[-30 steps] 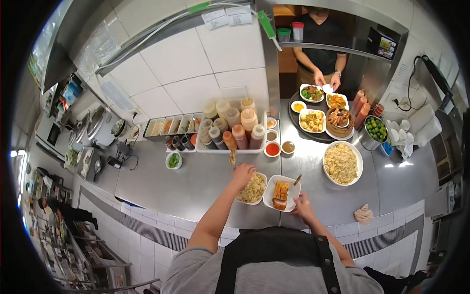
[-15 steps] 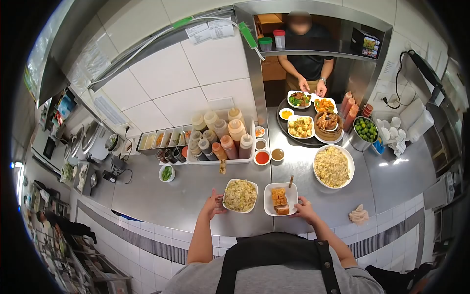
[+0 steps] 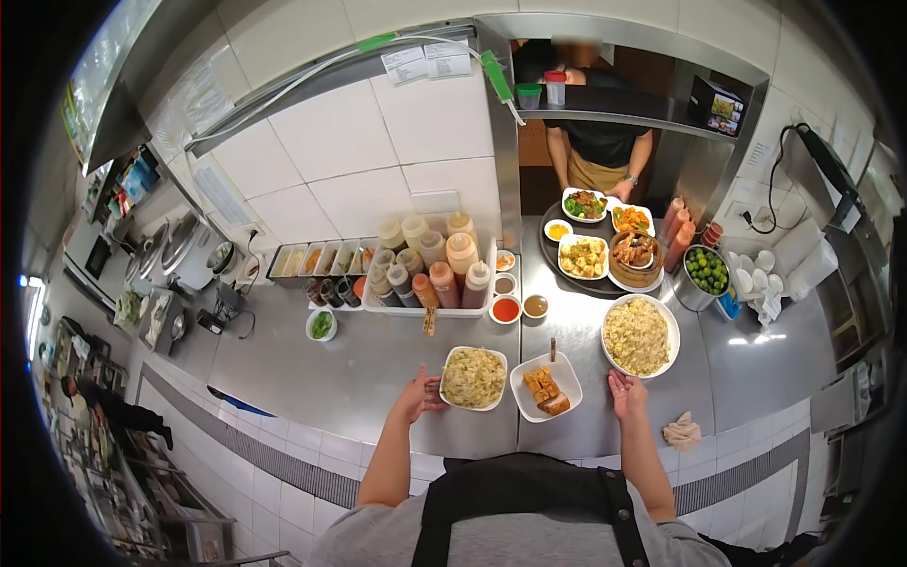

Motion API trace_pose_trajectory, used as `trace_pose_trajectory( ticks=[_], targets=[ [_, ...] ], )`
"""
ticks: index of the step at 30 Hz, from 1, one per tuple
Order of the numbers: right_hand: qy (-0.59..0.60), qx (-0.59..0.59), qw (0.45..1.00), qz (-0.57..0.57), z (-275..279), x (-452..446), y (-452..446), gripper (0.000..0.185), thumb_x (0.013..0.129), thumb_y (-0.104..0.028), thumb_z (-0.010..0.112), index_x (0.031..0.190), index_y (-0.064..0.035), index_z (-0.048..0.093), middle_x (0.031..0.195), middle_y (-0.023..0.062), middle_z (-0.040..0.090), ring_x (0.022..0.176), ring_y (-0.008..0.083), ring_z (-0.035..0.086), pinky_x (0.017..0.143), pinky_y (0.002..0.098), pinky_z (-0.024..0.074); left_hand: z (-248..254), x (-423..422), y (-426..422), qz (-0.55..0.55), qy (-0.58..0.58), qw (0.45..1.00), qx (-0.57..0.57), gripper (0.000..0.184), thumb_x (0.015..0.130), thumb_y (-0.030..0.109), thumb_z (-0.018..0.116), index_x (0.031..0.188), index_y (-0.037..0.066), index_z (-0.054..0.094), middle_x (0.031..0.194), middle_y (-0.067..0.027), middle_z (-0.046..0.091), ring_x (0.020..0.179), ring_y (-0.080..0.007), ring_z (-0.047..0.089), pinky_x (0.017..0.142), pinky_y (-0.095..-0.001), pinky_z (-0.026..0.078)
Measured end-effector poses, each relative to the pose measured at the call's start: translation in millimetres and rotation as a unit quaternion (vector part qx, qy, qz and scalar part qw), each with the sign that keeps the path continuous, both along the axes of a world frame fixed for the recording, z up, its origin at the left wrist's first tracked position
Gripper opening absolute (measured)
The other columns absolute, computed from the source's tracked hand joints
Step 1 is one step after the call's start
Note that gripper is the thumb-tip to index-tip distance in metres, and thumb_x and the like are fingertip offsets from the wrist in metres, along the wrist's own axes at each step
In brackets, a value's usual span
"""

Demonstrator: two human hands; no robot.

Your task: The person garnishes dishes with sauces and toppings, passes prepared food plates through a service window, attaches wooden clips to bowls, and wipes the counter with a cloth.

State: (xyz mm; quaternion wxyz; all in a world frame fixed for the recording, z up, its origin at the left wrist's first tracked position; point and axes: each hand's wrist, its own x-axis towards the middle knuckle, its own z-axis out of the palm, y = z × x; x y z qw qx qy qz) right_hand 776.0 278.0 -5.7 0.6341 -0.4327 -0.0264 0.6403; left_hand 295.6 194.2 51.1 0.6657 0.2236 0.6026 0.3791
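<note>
Sitting beside spread left grip (image 3: 415, 394): square bowl (image 3: 474, 378); round bowl (image 3: 641, 335) at unclenched right grip (image 3: 627, 394).

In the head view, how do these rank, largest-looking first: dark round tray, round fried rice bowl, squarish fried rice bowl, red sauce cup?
1. Dark round tray
2. Round fried rice bowl
3. Squarish fried rice bowl
4. Red sauce cup

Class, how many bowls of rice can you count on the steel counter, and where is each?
2. A square bowl sits beside the left hand; a round bowl stands farther right, its near edge at the right hand. None seems hidden.
</note>
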Motion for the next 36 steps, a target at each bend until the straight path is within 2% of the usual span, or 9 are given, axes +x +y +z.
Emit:
trace_pose_trajectory(
  ticks=[6,12,15,18,22,28,31,33,36],
  targets=[
    [0.044,0.001,0.999,-0.007,4.3,0.7,10.2,0.036,0.083,-0.004,0.039,0.116,0.0109,0.042,0.112,0.0279,0.054,0.105,0.0406,0.055,0.096,0.0504,0.0456,0.5,7.5,2.9,-0.007,0.015,1.000,-0.009,0.082,0.089,0.066,0.033,0.122,-0.008,0.047,0.100,-0.0187,0.064,0.088,-0.0272,0.065,0.077,-0.0381,0.054],
    [-0.025,-0.011,0.997,-0.066,-2.9,12.3,20.2,0.038,0.080,-0.002,0.041,0.116,0.0077,0.045,0.109,0.0243,0.057,0.101,0.0384,0.058,0.092,0.0515,0.0479,-5.2,13.8,7.7,-0.004,0.020,1.000,-0.009,0.083,0.089,0.066,0.035,0.121,-0.010,0.048,0.100,-0.0191,0.064,0.086,-0.0277,0.066,0.076,-0.0371,0.055],
    [-0.010,-0.015,0.997,-0.074,-4.6,28.8,23.8,0.038,0.080,-0.002,0.042,0.117,0.0048,0.047,0.109,0.0209,0.058,0.102,0.0343,0.058,0.095,0.0518,0.0453,-1.1,19.8,9.4,-0.021,0.021,1.000,-0.003,0.083,0.089,0.065,0.035,0.123,-0.009,0.048,0.100,-0.0182,0.064,0.088,-0.0275,0.066,0.078,-0.0365,0.054],
    [-0.014,-0.032,0.995,-0.093,-4.9,37.7,25.4,0.038,0.079,-0.002,0.043,0.116,0.0034,0.048,0.107,0.0184,0.059,0.102,0.0313,0.057,0.098,0.0510,0.0420,-0.2,28.8,15.4,-0.044,0.014,0.999,-0.005,0.081,0.090,0.064,0.036,0.124,-0.008,0.048,0.101,-0.0173,0.064,0.090,-0.0271,0.065,0.079,-0.0355,0.053],
    [-0.012,-0.056,0.992,-0.109,-14.2,44.7,27.5,0.034,0.080,-0.003,0.046,0.114,0.0005,0.050,0.105,0.0157,0.057,0.096,0.0279,0.056,0.094,0.0449,0.0439,2.2,46.7,24.6,-0.069,0.018,0.997,-0.010,0.079,0.090,0.064,0.037,0.127,-0.006,0.047,0.101,-0.0164,0.064,0.090,-0.0264,0.065,0.080,-0.0348,0.052],
    [-0.032,-0.066,0.993,-0.096,-27.6,46.6,11.7,0.034,0.082,-0.006,0.049,0.116,-0.0023,0.048,0.108,0.0136,0.055,0.097,0.0275,0.055,0.092,0.0421,0.0448,8.4,76.1,38.4,-0.149,-0.002,0.989,-0.012,0.078,0.089,0.065,0.035,0.131,0.000,0.046,0.102,-0.0143,0.064,0.092,-0.0238,0.065,0.080,-0.0331,0.051],
    [-0.062,-0.049,0.993,-0.086,-27.9,50.8,-4.4,0.034,0.084,-0.010,0.050,0.118,-0.0028,0.045,0.110,0.0142,0.054,0.101,0.0275,0.054,0.092,0.0410,0.0447,-9.7,75.7,47.2,-0.131,0.042,0.990,-0.034,0.074,0.090,0.065,0.034,0.124,0.002,0.052,0.095,-0.0121,0.066,0.082,-0.0218,0.067,0.069,-0.0283,0.052],
    [-0.105,-0.040,0.990,-0.081,-30.8,56.8,-16.1,0.031,0.086,-0.011,0.051,0.116,-0.0036,0.048,0.102,0.0136,0.057,0.096,0.0267,0.057,0.087,0.0392,0.0478,-25.8,66.6,50.7,-0.078,0.097,0.992,-0.022,0.071,0.090,0.065,0.033,0.113,0.002,0.057,0.084,-0.0095,0.066,0.070,-0.0190,0.065,0.061,-0.0257,0.051],
    [-0.283,-0.052,0.954,-0.080,-11.1,57.6,-33.0,0.022,0.087,-0.006,0.048,0.109,-0.0036,0.052,0.092,0.0116,0.060,0.081,0.0250,0.060,0.073,0.0358,0.0500,-53.0,38.6,41.0,0.056,0.148,0.987,0.036,0.055,0.094,0.054,0.039,0.092,0.004,0.062,0.068,-0.0055,0.061,0.047,-0.0131,0.055,0.047,-0.0235,0.046]
  ],
)
